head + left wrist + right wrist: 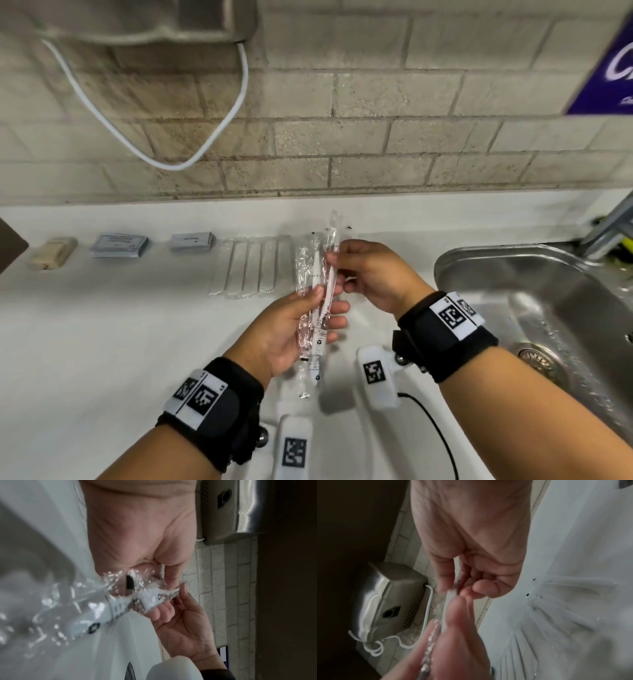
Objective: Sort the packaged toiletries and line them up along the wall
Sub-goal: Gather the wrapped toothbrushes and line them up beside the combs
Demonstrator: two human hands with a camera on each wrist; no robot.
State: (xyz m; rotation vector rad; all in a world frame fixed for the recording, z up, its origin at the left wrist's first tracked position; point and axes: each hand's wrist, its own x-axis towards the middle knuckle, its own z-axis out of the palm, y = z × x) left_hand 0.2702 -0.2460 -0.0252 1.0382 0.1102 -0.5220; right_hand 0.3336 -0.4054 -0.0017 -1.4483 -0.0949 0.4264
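Observation:
Two long clear-wrapped toothbrush packets (313, 308) are held upright above the white counter (102, 342). My left hand (320, 310) grips their lower half between thumb and fingers. My right hand (337, 262) pinches the upper part of the right-hand packet. In the left wrist view the packets (120, 601) run across my left palm (137, 534), with my right hand (185, 622) beyond. The right wrist view shows my right hand (462, 588) on the wrapper's edge (448, 601). Several similar wrapped packets (246, 267) lie side by side near the wall.
Left of that row lie two grey-blue sachet packs (120, 245) (192, 242) and a beige soap bar (54, 253). A steel sink (513, 274) sits at the right. A hand dryer (137, 20) with a white cable (171, 164) hangs on the brick wall.

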